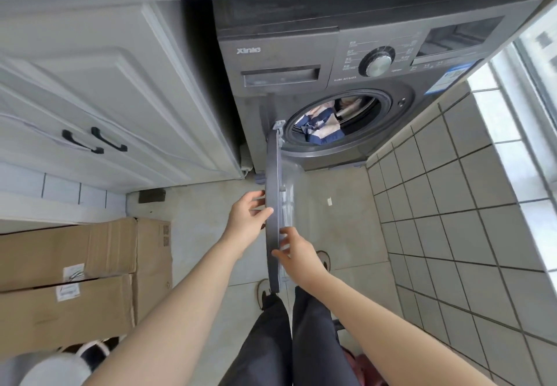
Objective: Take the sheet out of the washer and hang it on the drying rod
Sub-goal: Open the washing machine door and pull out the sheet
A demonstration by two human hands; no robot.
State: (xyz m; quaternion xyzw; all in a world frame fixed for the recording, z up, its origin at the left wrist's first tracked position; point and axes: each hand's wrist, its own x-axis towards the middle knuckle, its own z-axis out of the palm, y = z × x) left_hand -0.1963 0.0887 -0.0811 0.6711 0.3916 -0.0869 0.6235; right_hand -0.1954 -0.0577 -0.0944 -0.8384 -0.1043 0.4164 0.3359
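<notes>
A dark grey front-loading washer stands under a counter. Its round door is swung wide, edge-on toward me. Inside the drum lies the sheet, bunched, striped navy, white and peach. My left hand rests on the outer side of the door's rim, fingers spread against it. My right hand touches the inner side of the rim lower down, fingers loosely curled. Neither hand reaches the sheet. No drying rod is in view.
White cabinet doors with black handles stand left of the washer. Stacked cardboard boxes sit on the floor at the left. A grey tiled wall and a window sill run along the right. My legs and shoes are below the door.
</notes>
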